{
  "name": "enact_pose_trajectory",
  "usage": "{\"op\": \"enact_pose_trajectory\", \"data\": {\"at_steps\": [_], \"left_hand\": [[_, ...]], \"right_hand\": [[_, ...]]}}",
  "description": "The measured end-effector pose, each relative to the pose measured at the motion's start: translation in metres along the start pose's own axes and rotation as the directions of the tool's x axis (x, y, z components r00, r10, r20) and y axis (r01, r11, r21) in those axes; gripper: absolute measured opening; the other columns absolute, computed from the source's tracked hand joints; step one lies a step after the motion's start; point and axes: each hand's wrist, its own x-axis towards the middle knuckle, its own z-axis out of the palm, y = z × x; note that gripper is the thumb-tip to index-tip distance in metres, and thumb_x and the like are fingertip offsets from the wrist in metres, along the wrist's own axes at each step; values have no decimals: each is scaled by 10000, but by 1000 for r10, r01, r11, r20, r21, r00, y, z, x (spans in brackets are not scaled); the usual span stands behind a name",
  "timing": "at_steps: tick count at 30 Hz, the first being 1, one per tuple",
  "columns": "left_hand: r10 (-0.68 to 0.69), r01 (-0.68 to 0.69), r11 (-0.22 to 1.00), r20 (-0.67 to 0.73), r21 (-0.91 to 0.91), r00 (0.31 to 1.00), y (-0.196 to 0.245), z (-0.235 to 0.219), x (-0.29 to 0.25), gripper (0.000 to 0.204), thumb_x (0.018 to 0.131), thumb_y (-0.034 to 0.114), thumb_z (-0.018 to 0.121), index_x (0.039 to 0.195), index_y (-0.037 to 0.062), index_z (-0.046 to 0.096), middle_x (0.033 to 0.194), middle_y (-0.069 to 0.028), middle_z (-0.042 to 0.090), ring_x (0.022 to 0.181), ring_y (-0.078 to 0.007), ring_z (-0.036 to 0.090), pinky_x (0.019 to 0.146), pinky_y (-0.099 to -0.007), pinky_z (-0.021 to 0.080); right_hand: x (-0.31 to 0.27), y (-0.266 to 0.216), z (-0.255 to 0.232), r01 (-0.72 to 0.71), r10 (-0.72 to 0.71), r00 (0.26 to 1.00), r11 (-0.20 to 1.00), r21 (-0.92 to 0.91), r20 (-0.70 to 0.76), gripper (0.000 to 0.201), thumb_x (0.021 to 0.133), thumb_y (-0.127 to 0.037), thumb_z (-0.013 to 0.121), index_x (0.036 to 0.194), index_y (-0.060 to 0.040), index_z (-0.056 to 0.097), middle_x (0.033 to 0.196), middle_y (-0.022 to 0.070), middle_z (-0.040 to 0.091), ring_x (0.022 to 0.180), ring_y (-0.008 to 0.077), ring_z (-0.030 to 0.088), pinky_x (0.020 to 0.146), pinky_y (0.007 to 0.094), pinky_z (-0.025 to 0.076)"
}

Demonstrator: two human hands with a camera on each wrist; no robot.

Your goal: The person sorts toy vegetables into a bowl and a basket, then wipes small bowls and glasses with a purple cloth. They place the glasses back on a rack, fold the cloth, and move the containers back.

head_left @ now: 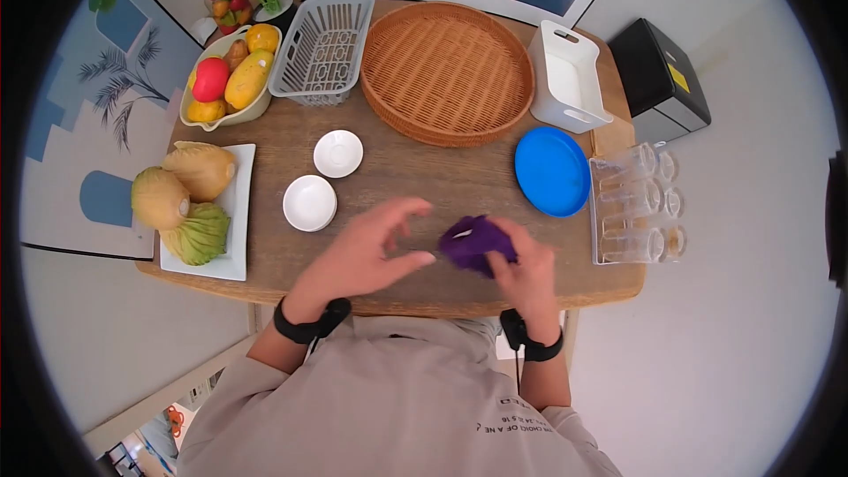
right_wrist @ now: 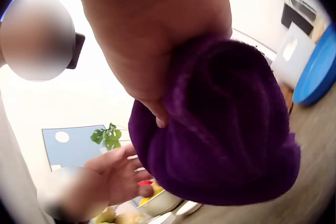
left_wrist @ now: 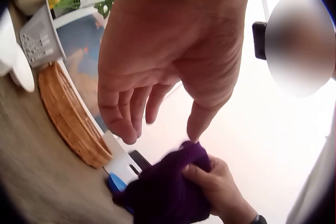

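A dark purple cloth (head_left: 473, 244), bunched and folded, is held above the front of the wooden table by my right hand (head_left: 528, 269). In the right wrist view the thumb presses on the fuzzy cloth (right_wrist: 226, 129), which hangs in loose folds and hides the other fingers. My left hand (head_left: 375, 246) hovers just left of the cloth, its fingers relaxed and spread from the thumb, with nothing in them. From the left wrist, the thumb tip of this hand (left_wrist: 173, 61) overlaps the top of the cloth.
Two small white dishes (head_left: 310, 203) lie left of centre. A blue plate (head_left: 552, 172) and a rack of glasses (head_left: 632, 203) stand right. Behind are a round wicker tray (head_left: 448, 71), a grey basket (head_left: 322, 49) and a white bin (head_left: 570, 79). Fruit and vegetables fill the left side.
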Motion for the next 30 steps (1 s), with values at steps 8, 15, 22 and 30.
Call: {"op": "enact_pose_trajectory", "data": {"at_steps": [8, 15, 22, 30], "left_hand": [[-83, 58, 993, 258, 103, 962, -15, 32, 3, 257, 931, 155, 642, 1110, -28, 643, 899, -248, 691, 818, -444, 666, 713, -460, 536], [-74, 70, 997, 295, 25, 953, -18, 32, 7, 312, 1007, 266, 564, 1089, -27, 636, 829, -223, 690, 732, -386, 679, 646, -436, 532], [-351, 572, 652, 470, -498, 810, -48, 11, -54, 363, 1042, 326, 513, 1160, 8, 641, 758, -22, 654, 629, -128, 605, 588, -265, 511], [-216, 215, 975, -10, -50, 976, -54, -8, -66, 220, 943, 103, 500, 1090, -22, 605, 801, -260, 652, 729, -419, 643, 646, -442, 506]], "right_hand": [[-34, -15, 27, -286, 299, 953, 938, 194, -41, 458, 812, -74, 783, 1227, -14, 601, 1025, 176, 731, 914, 240, 738, 809, 332, 572], [-35, -4, 41, -349, 356, 933, 856, 381, 55, 449, 830, -70, 797, 1227, -12, 595, 1005, 141, 734, 901, 212, 720, 807, 326, 568], [-22, 14, 59, -273, 212, 928, 946, 175, 306, 164, 835, -72, 689, 974, 14, 673, 790, 186, 702, 707, 272, 697, 666, 345, 530], [15, -9, 82, -101, 85, 962, 994, 49, 261, 136, 872, -94, 645, 964, 6, 660, 745, 209, 655, 661, 331, 675, 661, 382, 533]]}}
